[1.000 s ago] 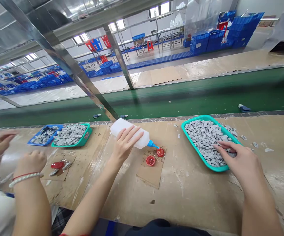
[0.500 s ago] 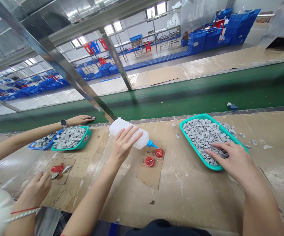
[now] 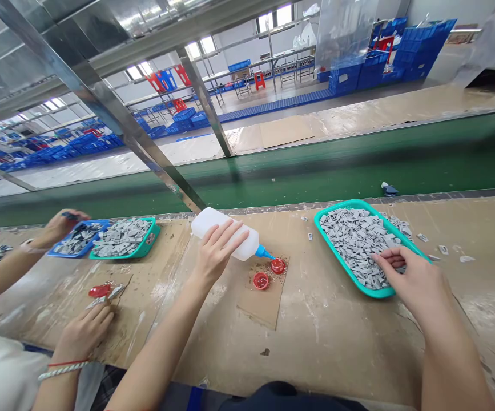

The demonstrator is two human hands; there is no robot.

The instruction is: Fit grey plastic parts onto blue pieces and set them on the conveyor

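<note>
My left hand [image 3: 217,251] is wrapped round a white squeeze bottle [image 3: 213,222] tilted down to the right. Its blue nozzle [image 3: 265,252] touches a small red cap [image 3: 278,265]. A second red cap [image 3: 260,280] lies beside it, both on a scrap of cardboard [image 3: 264,297]. My right hand [image 3: 410,277] rests at the near corner of a teal tray [image 3: 342,262] heaped with small grey pieces [image 3: 354,237]. Its fingers curl into the pieces; what they hold is hidden.
A co-worker on the left has one hand [image 3: 61,224] at a blue tray [image 3: 54,249] beside another teal tray [image 3: 148,241], the other hand [image 3: 87,331] near a red cap [image 3: 100,291]. A green conveyor belt [image 3: 316,165] runs behind the bench. Loose grey pieces [image 3: 444,249] lie right of my tray.
My right hand has drawn back toward the tray's near corner and curled its fingers. The co-worker's far hand pulled back from the bench edge to the blue tray. My left hand and bottle stayed put.
</note>
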